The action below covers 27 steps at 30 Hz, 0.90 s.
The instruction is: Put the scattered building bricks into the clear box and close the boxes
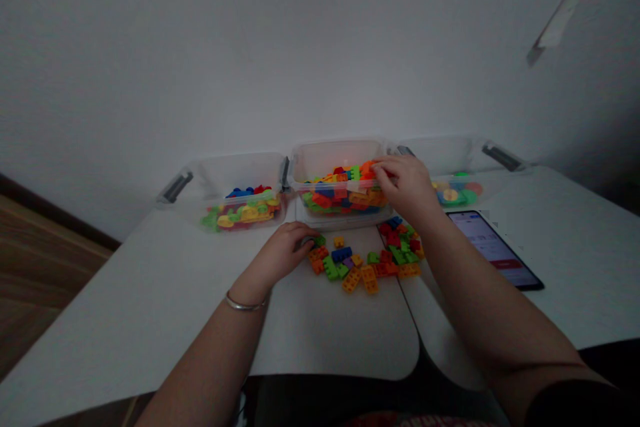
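Handling blocks seems the step in hand; in the head view, the right hand (407, 183) is at an orange block (367, 168) in the middle box (323, 155), pinch unclear; in front of that box, the left hand (281, 253) curls at a green block (320, 240), grip hidden; lifting either calls for firm pinching.

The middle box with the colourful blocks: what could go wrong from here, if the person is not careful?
The right hand is at the right end of the middle box, so a bump might tip it or spill the blocks inside. The left hand is right beside the loose blocks and could scatter them. The phone lies close to the right forearm, which might nudge it.
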### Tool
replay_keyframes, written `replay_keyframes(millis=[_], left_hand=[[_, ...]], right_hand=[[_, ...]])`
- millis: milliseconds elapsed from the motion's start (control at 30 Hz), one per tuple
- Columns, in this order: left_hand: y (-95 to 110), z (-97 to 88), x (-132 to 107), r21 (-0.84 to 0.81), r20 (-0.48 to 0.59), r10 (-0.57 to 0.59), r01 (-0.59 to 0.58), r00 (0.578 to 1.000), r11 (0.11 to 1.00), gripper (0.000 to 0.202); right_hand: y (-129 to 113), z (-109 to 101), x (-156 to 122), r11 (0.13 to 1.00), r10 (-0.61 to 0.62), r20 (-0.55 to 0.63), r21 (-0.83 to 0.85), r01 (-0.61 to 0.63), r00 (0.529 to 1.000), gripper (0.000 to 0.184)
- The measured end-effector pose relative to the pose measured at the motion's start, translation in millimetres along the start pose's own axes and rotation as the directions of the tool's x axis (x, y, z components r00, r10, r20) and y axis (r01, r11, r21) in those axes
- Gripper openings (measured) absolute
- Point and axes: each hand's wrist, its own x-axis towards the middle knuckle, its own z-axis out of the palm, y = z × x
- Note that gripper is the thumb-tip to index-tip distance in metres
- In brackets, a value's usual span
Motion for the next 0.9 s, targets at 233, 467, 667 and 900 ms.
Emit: replay_keyframes(millis=[233, 467, 667, 900], left_hand=[[0, -1.0, 1, -0.007, 0.010, -0.002, 0.002, 1.000, 1.000, 0.025], [0, -0.8, 0, -0.013, 0.009, -0.015, 0.015, 1.000, 1.000, 0.025], [2, -0.6, 0, -0.005, -0.007, -0.021, 0.021, 1.000, 1.000, 0.024], [4, -1.9, 1, -0.007, -0.048, -0.080, 0.080, 0.996, 0.997, 0.023]], right_hand=[[-10, -4, -2, 0.982, -0.001, 0.186, -0.188, 0.037, 0.982, 0.042], [-11, -9, -1, 0.993, -0.023, 0.144, -0.109, 0.039, 0.989, 0.032], [-31, -28, -2, 0.987, -0.161, 0.013, 0.019, 0.161, 0.987, 0.021], [-63, -23, -15, 0.971, -0.235, 0.430, 0.141, 0.192, 0.872, 0.019]])
